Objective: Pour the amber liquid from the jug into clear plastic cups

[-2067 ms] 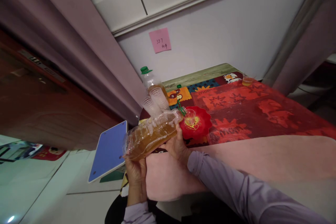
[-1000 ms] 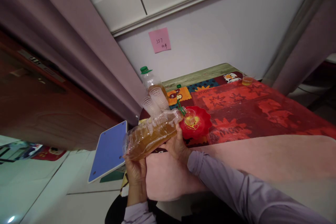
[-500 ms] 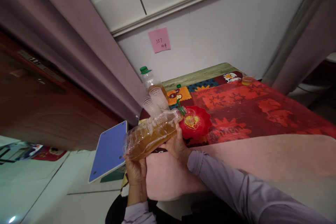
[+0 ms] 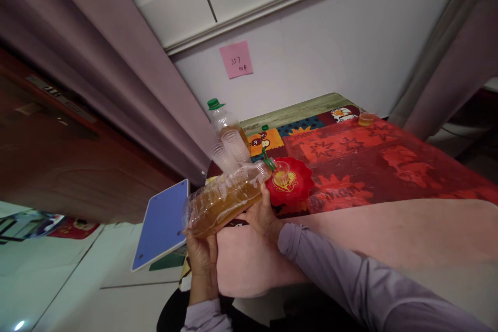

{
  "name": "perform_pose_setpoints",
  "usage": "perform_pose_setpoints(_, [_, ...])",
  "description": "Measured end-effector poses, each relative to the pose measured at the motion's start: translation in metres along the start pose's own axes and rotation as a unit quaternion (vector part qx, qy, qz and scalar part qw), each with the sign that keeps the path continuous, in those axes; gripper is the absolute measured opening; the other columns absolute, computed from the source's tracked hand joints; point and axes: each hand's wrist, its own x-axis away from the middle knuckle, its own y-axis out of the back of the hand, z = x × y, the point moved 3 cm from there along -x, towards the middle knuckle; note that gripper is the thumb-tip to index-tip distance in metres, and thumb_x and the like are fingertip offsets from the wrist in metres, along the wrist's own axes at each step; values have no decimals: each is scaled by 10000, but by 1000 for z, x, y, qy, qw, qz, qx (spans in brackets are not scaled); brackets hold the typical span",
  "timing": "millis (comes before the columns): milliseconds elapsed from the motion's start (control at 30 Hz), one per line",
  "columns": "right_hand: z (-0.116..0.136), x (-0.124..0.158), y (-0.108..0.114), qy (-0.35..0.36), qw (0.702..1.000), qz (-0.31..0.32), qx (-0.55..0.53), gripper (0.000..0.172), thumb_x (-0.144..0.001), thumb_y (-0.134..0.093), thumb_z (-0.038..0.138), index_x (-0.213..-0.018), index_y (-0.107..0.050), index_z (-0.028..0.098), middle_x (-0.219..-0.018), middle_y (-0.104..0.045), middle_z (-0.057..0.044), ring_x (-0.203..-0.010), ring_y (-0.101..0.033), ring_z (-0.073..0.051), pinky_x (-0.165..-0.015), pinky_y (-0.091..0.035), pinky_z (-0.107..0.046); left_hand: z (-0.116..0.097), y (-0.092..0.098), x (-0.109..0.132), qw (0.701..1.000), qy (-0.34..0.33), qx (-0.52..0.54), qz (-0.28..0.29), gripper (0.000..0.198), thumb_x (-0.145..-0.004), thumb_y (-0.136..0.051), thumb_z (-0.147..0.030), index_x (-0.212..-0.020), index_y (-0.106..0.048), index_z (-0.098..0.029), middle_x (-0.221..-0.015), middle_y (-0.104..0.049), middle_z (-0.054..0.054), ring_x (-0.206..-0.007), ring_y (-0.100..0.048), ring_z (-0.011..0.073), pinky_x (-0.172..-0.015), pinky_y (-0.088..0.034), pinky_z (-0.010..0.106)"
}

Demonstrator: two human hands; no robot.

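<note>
A large clear plastic bottle of amber liquid lies tilted across both my hands, its neck pointing right. My left hand grips the base end from below. Closer to the neck, my right hand supports the underside, thumb up along the side. The bottle's mouth is at the rim of a small clear plastic cup, which stands on a red scalloped plate. Some amber liquid seems to be in the cup. A green strip hangs at the bottle's neck.
Behind the held bottle are stacked clear cups and a second bottle with a green cap. A loose green cap lies farther back. Another cup of amber liquid stands at the table's far right. A blue board is at the left.
</note>
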Motion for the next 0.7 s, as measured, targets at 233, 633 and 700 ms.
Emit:
perform_pose_setpoints(233, [0,0,1,-1,1000,6,0,701,-1005,-470,806,-1505,-603,333,-1593,-660,-82,-1506,-574,-357,-1153,-480,-754,-1,-1,1,1000,5,2,1,920,-613,-886,-857,-1310,-794,-265,-1500,-736,94,-1472,-619,355,-1193,-556,487])
perform_pose_setpoints(633, [0,0,2,0,1000,9,9,727,-993,-483,814,-1542,-571,347,-1639,-626,-60,-1502,-578,-367,-1179,-481,-733,1,1,0,1000,-13,1,-16,858,-644,-865,-862,-1257,-813,-265,-1356,-806,60,-1378,-677,301,-1152,-566,417])
perform_pose_setpoints(700, [0,0,2,2,1000,12,16,731,-991,-484,814,-1549,-561,348,-1643,-621,-62,-1510,-569,-366,-1176,-482,-736,1,1,0,1000,-13,4,-16,852,-645,-870,-857,-1257,-814,-267,-1356,-806,61,-1357,-689,298,-1131,-576,412])
